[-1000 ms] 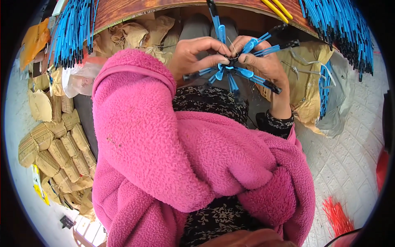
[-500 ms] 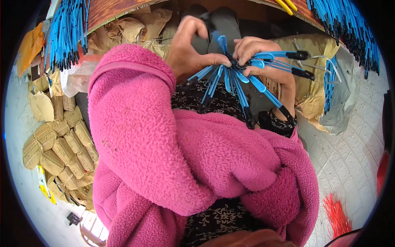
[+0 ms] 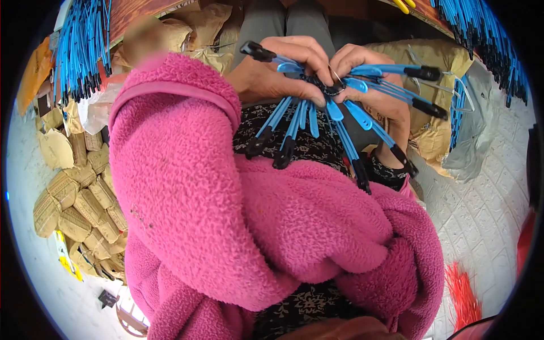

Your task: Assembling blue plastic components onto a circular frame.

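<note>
Up in the middle of the picture, both hands work at a spoked piece of blue plastic arms (image 3: 347, 141) with black ends, which fan out from a small dark hub (image 3: 320, 86). My left hand (image 3: 277, 73) is closed on the hub, its thumb below and fingers above. From the other side, my right hand (image 3: 371, 85) grips the hub, and several blue arms pass over its fingers. Between the fingertips of both hands shows a thin metal wire (image 3: 335, 73), partly hidden. A pink fleece sleeve (image 3: 170, 147) covers my left arm.
Bundles of blue rods hang over the board at the upper left (image 3: 85, 45) and upper right (image 3: 487, 45). Brown paper-wrapped packets (image 3: 85, 204) are heaped at the left. A brown sack (image 3: 436, 122) stands right of my hand; red strands (image 3: 464, 294) lie at the lower right.
My left fingers have come down from a raised, spread position onto the hub. One black-ended arm, blurred upright before, now points to the upper left. The spoked piece has shifted slightly down and right.
</note>
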The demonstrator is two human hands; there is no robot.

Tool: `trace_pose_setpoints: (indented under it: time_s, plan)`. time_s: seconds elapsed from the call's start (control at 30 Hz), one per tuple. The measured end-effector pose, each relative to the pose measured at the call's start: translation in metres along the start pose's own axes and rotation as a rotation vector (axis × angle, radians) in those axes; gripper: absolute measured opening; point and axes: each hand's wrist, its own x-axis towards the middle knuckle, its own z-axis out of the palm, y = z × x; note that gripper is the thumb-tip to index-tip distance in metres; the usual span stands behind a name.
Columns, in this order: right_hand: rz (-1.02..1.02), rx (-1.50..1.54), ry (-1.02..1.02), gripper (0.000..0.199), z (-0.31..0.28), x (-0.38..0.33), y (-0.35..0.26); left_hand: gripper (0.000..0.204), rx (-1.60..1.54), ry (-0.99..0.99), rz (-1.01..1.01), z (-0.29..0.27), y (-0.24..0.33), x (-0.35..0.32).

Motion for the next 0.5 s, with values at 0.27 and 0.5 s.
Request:
trace_pose_setpoints:
  time_s: [0.27,0.5]
  plan:
    - [-0.107,0.053,0.136,0.037,-0.004,0.010,0.006,0.018,-0.081,-0.007,0.107,0.000,-0.001,-0.003]
    - [-0.121,0.093,0.210,0.024,-0.006,0.001,0.007,0.018,-0.072,-0.037,0.217,0.001,-0.010,-0.004]
